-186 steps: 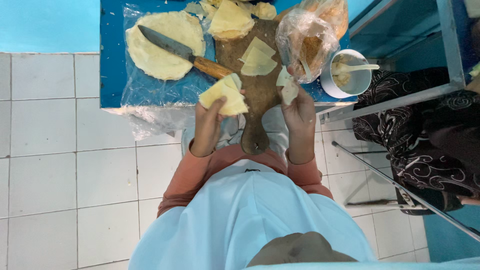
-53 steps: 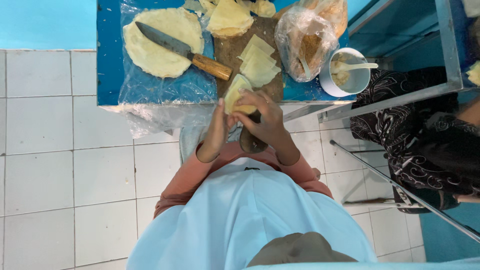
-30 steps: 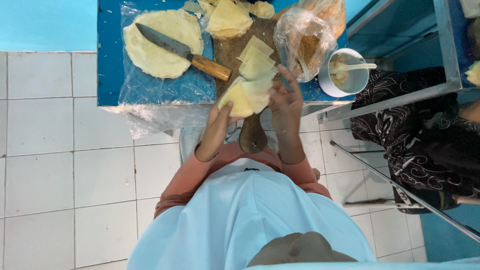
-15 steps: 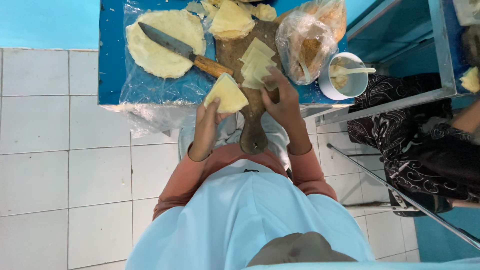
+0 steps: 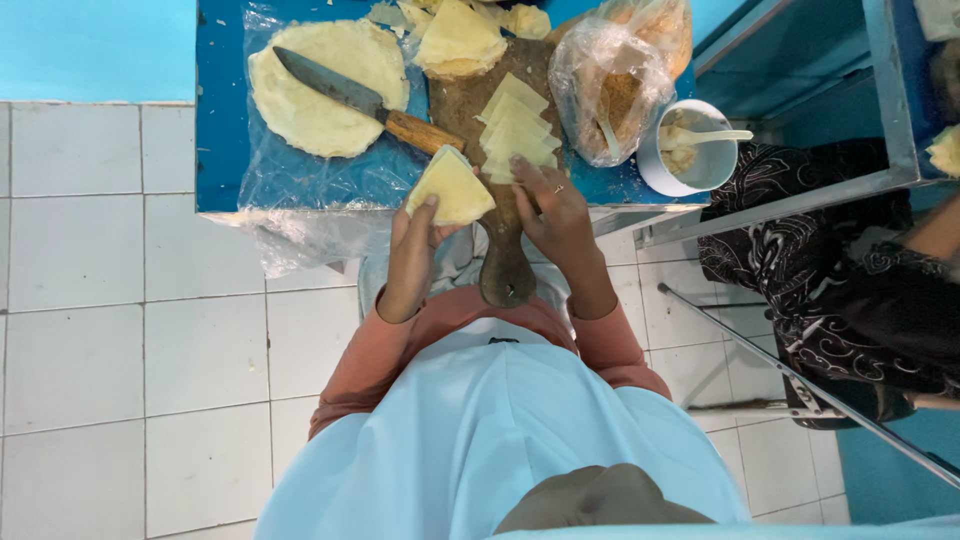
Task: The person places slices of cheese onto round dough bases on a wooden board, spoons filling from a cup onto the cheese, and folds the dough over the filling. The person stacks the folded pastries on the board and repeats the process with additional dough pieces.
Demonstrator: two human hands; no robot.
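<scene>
Over the worktop [image 5: 220, 120] near edge, our left hand [image 5: 415, 240] grips a folded dough triangle [image 5: 450, 188] — right hand [image 5: 550, 205] presses fingers onto cut dough stack [image 5: 515, 130] on wooden board [image 5: 505, 270], w/ knife [image 5: 350, 97] left.

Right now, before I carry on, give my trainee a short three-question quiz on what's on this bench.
1. True or false: the knife lies across the round dough sheet.
2. Which hand holds the folded dough triangle? A) left hand B) right hand C) neither
3. Fill in: the spoon rests in the white ____, to the right of the plastic bag.

Key
1. True: the blade is on the sheet and the wooden handle points toward the cutting board.
2. A: the right hand rests on the stack of cut dough pieces on the board.
3. cup
</scene>
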